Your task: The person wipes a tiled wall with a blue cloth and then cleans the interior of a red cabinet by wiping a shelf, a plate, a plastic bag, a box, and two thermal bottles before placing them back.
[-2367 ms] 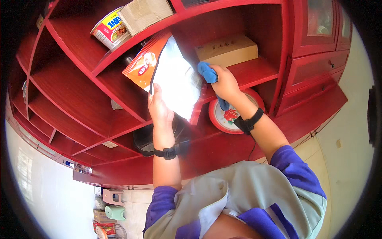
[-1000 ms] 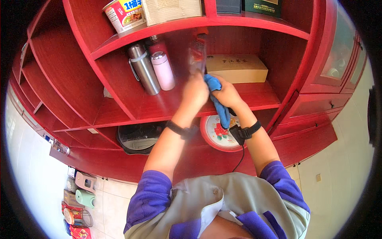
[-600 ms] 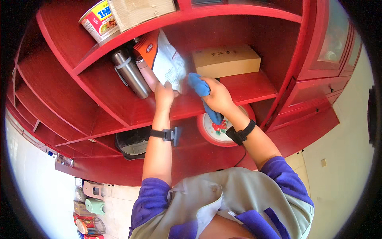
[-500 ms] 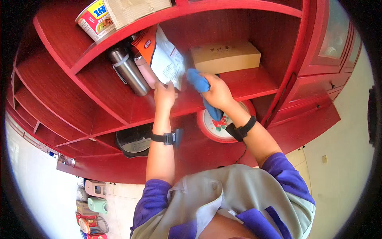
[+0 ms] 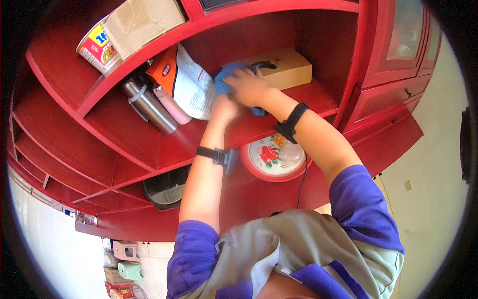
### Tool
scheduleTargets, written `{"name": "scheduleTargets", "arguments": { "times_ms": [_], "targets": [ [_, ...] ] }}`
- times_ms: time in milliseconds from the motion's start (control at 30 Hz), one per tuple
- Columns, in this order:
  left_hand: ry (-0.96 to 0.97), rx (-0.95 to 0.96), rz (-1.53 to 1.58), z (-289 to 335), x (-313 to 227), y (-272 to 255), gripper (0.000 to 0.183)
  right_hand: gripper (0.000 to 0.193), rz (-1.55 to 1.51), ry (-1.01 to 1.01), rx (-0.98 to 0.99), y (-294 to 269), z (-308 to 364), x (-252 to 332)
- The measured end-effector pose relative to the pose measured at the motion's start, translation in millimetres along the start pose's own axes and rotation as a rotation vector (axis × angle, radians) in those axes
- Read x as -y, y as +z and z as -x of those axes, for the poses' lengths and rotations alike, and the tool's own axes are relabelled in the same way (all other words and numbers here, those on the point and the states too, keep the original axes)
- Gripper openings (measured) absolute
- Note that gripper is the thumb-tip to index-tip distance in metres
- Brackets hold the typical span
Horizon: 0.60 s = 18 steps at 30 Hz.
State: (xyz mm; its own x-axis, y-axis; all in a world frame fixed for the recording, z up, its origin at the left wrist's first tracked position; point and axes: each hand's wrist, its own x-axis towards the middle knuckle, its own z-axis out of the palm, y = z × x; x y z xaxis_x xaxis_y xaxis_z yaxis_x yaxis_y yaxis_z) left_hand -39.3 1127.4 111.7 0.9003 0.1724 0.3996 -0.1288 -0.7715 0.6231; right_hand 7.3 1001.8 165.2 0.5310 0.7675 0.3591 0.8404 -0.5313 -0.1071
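Observation:
Inside the red cabinet compartment, my right hand [image 5: 247, 85] lies over a bunched blue cloth [image 5: 225, 79], its fingers blurred by motion. My left hand [image 5: 225, 107] reaches in just below it, against the white and orange packet [image 5: 188, 82]; the fingers are hidden behind the cloth and my right hand. Left of the packet lean a pink bottle [image 5: 172, 105] and a steel thermos [image 5: 153, 108]. A tan cardboard box [image 5: 289, 70] lies behind my right hand, with a dark curved object [image 5: 263, 66] in front of it.
On the shelf above stand an instant-noodle tub [image 5: 99, 50] and a carton [image 5: 142, 30]. Below are a round floral tray [image 5: 274, 159] and a black bag [image 5: 167, 188]. A thin dark cable [image 5: 302, 184] hangs beside the tray. Glass-fronted doors [image 5: 398, 40] flank the right side.
My right hand has carried the blue cloth leftward, up against the packet. My left hand has shifted right, away from the pink bottle, and now meets my right hand. The view has shifted slightly.

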Motion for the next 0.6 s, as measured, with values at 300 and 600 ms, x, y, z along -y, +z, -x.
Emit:
{"name": "scheduleTargets", "arguments": {
  "times_ms": [300,600],
  "targets": [
    [-0.351,-0.057,0.222,-0.2,0.8,9.7,0.019,0.050,0.181,0.200,0.133,-36.3,10.8,-139.8],
    [-0.143,-0.220,-0.198,4.1,1.4,20.0,0.021,0.052,-0.061,-0.122,0.226,-20.0,-36.3,-29.6]
  ]
}}
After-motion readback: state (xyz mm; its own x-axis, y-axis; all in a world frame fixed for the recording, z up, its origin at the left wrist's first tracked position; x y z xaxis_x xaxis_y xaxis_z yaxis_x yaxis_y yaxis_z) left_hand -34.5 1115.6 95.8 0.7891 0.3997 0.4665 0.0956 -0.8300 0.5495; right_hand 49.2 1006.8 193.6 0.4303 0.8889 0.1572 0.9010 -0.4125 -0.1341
